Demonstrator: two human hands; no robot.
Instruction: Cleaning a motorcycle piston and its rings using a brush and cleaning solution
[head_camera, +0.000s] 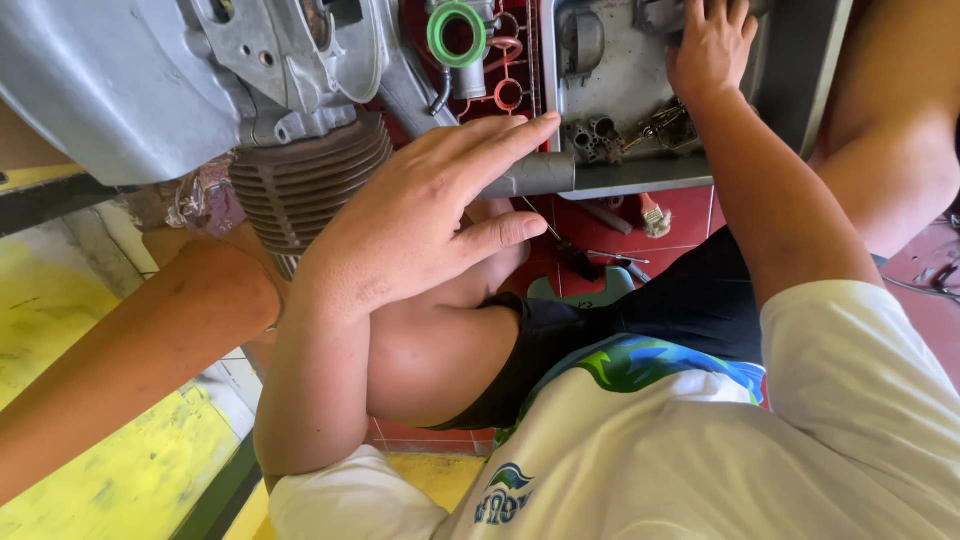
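My left hand (420, 215) lies flat with fingers stretched out, over my bent leg and just right of a finned engine cylinder (305, 185). Its fingertips reach the rim of a grey metal tray (640, 175). It holds nothing. My right hand (710, 45) is spread palm down inside that tray, beside small brass-coloured metal parts (625, 130); nothing shows in its grip. A grey engine casing (110, 80) sits above the cylinder at the upper left.
A green ring on a grey fitting (457, 33) stands by red ring-shaped parts (505, 70). Screwdrivers (580, 255) lie on the red tiled floor (685, 215). A yellow painted floor (120, 470) is at the left. My bare legs flank the work area.
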